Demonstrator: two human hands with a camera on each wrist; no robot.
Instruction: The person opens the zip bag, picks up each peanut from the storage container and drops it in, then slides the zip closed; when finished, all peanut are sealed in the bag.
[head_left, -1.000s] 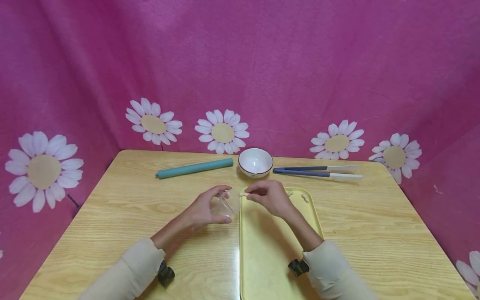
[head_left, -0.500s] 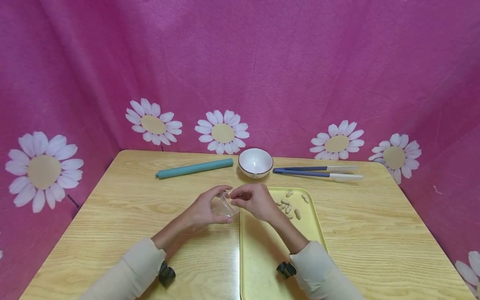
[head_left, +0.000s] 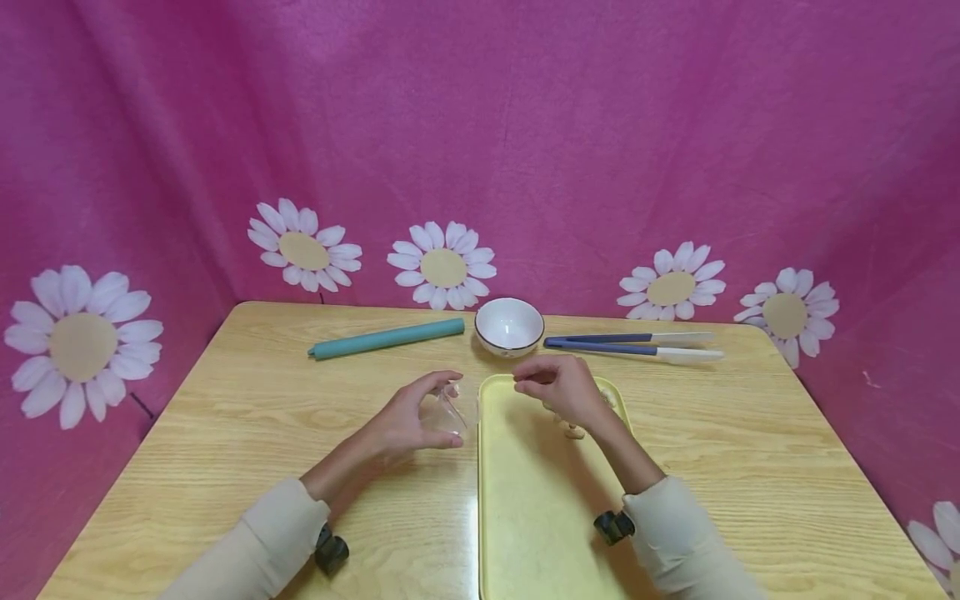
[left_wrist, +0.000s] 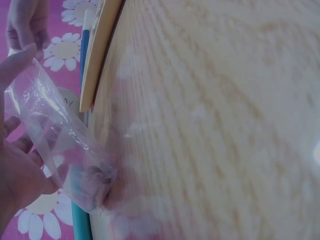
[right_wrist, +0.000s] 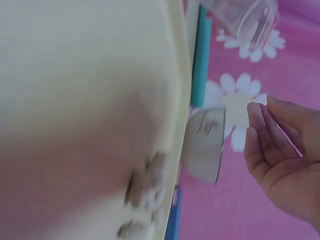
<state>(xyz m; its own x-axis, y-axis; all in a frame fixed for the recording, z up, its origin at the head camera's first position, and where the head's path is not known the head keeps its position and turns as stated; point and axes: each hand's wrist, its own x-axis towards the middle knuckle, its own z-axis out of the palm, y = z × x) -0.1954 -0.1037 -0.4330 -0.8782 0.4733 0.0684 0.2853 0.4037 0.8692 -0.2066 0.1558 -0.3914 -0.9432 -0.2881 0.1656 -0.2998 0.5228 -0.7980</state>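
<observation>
The clear bag [head_left: 453, 412] is held above the worktop [head_left: 750, 458], just beside the near-left edge of the yellow tray [head_left: 517, 517]; clock positions are read around this bag, with 12 at the far edge. At 9 o'clock the film is gripped by the left hand [head_left: 403, 419], thumb and fingers spread wide. A darker, blurred lump [left_wrist: 94, 177], probably peanuts, is seen in the lower end of the bag. At 3 o'clock the right hand [head_left: 558, 387] is raised above the tray; its grip is unclosed, with the fingers loosely bent and nothing visible between them. The loose peanuts [head_left: 573, 432] lie below it, partly hidden by hand and forearm. The bowl [head_left: 508, 325] is placed at 1 o'clock, the tongs [head_left: 622, 348] at 2. For bagging, which is judged to be the step in hand, each shell is best pinched lightly across its waist and let go only once the fingertips are within the mouth. The bag is best kept steady, mouth spread and tipped upward, since slack film may fold inward and shells may be caught at the rim.
</observation>
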